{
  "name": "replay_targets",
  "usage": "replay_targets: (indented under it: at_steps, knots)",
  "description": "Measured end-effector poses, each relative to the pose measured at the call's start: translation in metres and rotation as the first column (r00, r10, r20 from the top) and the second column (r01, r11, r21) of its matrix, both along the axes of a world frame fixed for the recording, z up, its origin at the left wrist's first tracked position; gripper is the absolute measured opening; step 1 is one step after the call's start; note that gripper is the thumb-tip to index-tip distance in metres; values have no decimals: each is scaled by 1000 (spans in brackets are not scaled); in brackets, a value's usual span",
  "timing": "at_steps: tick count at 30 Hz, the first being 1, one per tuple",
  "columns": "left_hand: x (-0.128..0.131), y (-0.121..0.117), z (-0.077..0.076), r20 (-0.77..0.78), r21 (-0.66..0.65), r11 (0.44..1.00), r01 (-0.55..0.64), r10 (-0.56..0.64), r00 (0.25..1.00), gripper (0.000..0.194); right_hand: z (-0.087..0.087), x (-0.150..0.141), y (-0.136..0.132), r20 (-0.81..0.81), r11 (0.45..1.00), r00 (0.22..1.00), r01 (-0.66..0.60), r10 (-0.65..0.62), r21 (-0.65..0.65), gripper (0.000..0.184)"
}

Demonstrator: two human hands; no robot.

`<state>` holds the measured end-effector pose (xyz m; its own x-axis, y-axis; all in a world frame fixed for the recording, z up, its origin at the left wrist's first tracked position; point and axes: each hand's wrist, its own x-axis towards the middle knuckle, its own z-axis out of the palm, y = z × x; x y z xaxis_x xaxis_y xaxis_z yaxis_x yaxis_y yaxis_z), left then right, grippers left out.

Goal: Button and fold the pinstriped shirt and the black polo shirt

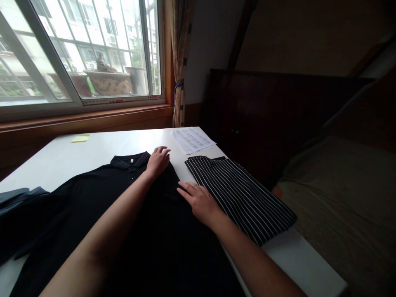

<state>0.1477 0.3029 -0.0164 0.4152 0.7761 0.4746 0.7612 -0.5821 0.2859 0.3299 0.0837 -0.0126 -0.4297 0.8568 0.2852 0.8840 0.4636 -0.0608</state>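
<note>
A black polo shirt [93, 198] lies spread on a white table [142, 142], its collar towards the window and a small pale label inside the neck. My left hand [159, 160] rests at the shirt's shoulder beside the collar, fingers loosely bent and apart, with nothing visible in them. Lower down on the right edge of the shirt is my right hand [199, 200], its fingers stretched out over the dark cloth. Both forearms cross the shirt and hide parts of it. Just right of my right hand lies a folded black garment with white stripes [238, 194].
Printed sheets [193, 140] lie at the far right corner of the table, and yellow sticky notes [80, 138] at the far left. A dark bluish cloth [21, 196] is at the left edge. Behind stand a window [83, 103] and a tied curtain [179, 66].
</note>
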Motion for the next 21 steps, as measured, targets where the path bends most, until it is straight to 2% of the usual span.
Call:
replay_targets:
  at_steps: [3, 5, 10, 15, 21]
  knots:
    - [-8, -16, -3, -153, 11, 973, 232, -227, 962, 39, -3, 1, 1, -28, 994, 995, -95, 94, -54, 63]
    - [-12, -28, -11, -249, -29, 954, 299, -297, 922, 44, -5, 1, 2, -46, 991, 994, -98, 95, -85, 64]
    - [-16, -38, -29, -338, -137, 979, 148, -187, 923, 62, -8, -1, 1, -75, 993, 995, -68, 61, -99, 64]
    - [-10, -24, -26, -351, -181, 983, 44, -106, 930, 63, -8, -2, -1, -100, 995, 994, -60, 51, -85, 53]
    - [-6, -16, -26, -348, -177, 984, 16, -78, 934, 66, 0, 2, -3, -86, 993, 996, -45, 36, -109, 46]
